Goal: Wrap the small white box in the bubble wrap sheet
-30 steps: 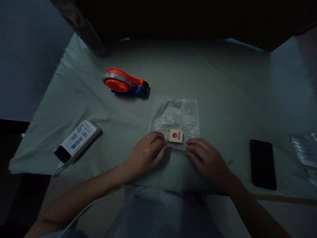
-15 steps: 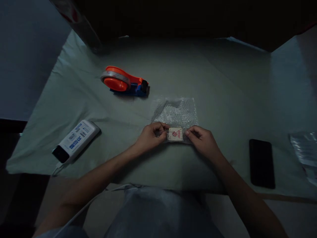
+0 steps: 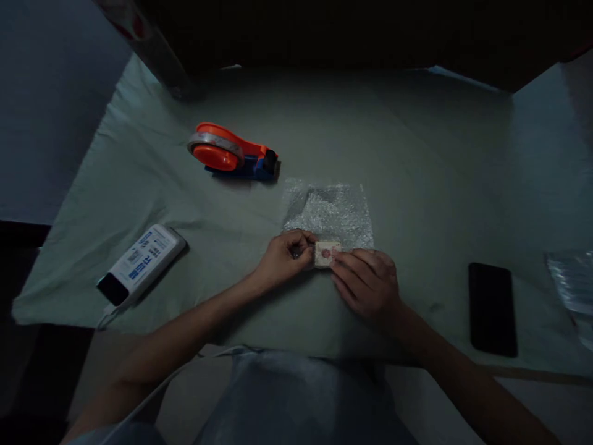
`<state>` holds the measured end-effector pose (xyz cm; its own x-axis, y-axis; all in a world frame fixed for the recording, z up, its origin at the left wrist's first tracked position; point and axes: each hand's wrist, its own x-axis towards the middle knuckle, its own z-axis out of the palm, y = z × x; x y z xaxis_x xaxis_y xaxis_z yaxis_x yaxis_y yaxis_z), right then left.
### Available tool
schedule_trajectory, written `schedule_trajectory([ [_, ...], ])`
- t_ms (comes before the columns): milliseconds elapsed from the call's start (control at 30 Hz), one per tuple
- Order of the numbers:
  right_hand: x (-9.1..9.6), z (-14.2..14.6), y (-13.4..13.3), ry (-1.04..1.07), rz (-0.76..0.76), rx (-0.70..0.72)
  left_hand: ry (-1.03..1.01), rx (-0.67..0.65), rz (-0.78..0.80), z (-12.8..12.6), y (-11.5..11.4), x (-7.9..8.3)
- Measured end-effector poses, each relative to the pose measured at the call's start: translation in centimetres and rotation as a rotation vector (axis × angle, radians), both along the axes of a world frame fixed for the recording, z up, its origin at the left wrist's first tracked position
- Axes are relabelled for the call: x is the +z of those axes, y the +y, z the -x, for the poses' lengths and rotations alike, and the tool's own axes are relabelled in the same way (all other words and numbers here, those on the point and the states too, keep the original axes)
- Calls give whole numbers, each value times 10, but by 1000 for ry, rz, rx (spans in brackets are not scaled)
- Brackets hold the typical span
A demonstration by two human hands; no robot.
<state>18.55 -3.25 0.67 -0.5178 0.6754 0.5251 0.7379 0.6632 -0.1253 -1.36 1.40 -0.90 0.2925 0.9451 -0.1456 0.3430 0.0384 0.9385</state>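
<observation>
A small cream-coloured box (image 3: 323,254) with a red printed mark lies at the lower edge of a clear bubble wrap sheet (image 3: 340,207). At the box's left end, the thumb and index finger of my left hand (image 3: 288,254) are closed in a pinch on the bubble wrap. My right hand (image 3: 368,281) comes in from the right, its fingers together and bent over the box's right end, pressing on the wrap there. These fingers cover part of the red mark. The right thumb is mostly hidden.
An orange and blue tape dispenser (image 3: 234,151) with a tape roll stands behind, to the left. A white power bank (image 3: 143,262) with a cable lies at the left. To the right are a black phone (image 3: 492,309) and clear plastic packaging (image 3: 572,284). A green cloth (image 3: 417,185) covers the table.
My right hand has moved from a pinch beside the box's right end to lying over that end, fingers partly covering the printed face. My left hand has kept its pinch.
</observation>
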Motion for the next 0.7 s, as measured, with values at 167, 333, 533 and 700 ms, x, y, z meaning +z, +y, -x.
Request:
schedule_trajectory([
  [167,-10,3,7,-71,49,18,13,-23,-2,0,0,0],
  [333,-15,1,11,-21,101,45,141,-37,-114,12,5,3],
  [533,-18,2,12,-6,92,43,397,76,-507,41,-10,20],
  [700,-17,2,14,-5,97,52,485,-98,-560,47,-39,34],
])
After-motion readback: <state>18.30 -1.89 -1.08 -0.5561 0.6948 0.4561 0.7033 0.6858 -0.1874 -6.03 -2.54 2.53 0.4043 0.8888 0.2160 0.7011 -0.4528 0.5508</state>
